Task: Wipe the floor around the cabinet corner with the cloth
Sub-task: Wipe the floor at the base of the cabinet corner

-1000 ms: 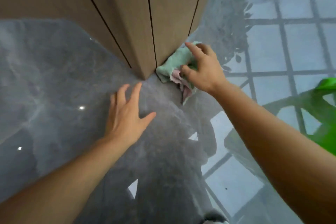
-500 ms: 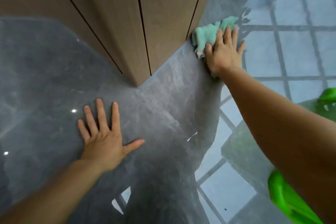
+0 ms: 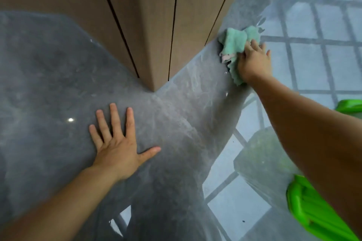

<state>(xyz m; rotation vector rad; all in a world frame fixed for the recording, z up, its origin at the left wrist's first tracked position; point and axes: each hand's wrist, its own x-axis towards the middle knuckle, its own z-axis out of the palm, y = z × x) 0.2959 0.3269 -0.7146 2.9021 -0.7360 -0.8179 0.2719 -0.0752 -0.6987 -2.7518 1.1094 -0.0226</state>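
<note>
A crumpled mint-green cloth point(image 3: 234, 44) with a bit of pink lies on the glossy grey floor point(image 3: 49, 84) against the right side of the wooden cabinet point(image 3: 156, 25), well past its corner point(image 3: 153, 89). My right hand point(image 3: 254, 62) presses flat on the cloth's near right part, fingers pointing away. My left hand point(image 3: 115, 143) rests palm-down on the floor in front of the corner, fingers spread, holding nothing.
A bright green plastic object point(image 3: 313, 211) sits at the lower right under my right forearm, with another green piece point(image 3: 350, 104) at the right edge. The floor on the right reflects a window grid.
My right hand has slid the cloth from the cabinet corner away along the cabinet's right side. My left hand has settled flat on the floor and stayed there.
</note>
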